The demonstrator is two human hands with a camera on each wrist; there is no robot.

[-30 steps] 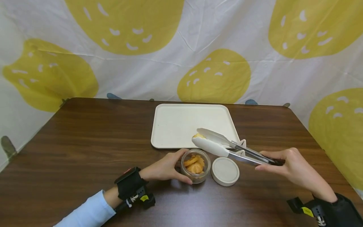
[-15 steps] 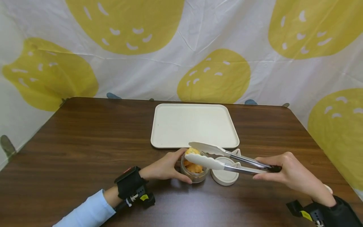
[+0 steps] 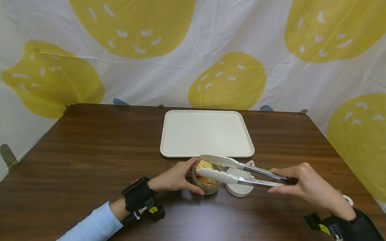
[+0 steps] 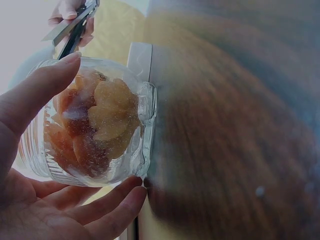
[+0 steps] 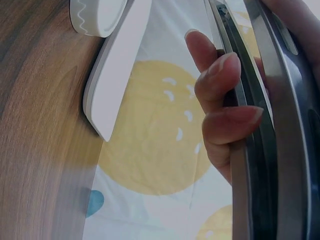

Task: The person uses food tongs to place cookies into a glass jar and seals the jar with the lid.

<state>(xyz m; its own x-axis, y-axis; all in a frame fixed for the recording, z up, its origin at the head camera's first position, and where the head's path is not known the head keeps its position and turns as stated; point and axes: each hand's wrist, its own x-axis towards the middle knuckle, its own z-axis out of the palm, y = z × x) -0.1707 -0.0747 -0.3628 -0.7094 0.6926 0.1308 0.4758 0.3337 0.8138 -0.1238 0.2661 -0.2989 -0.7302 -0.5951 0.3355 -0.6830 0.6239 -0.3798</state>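
My left hand (image 3: 178, 176) holds a small glass jar (image 3: 209, 189) upright on the table, thumb on one side and fingers on the other. Several brown flower-shaped cookies (image 4: 112, 110) show through its glass in the left wrist view. Farther right, my right hand (image 3: 304, 180) grips metal tongs (image 3: 256, 182) with white scalloped tips. These tips lie over the jar's mouth, standing apart, with a paler yellow cookie (image 3: 204, 164) between them at the top of the jar. Whether both tips touch that cookie I cannot tell. The near tip hides part of the contents.
A round off-white lid (image 3: 239, 190) lies just right of the jar, partly beneath the tongs. Behind both, a white rectangular tray (image 3: 206, 130) sits near the far edge of the dark wooden table (image 3: 99, 144). A lemon-patterned cloth (image 3: 169, 77) hangs beyond.
The tongs have come down and slightly left from above the tray's front edge to the jar's mouth, bringing the yellow cookie. Their tips stand wider apart now. My left hand and the jar stay put.
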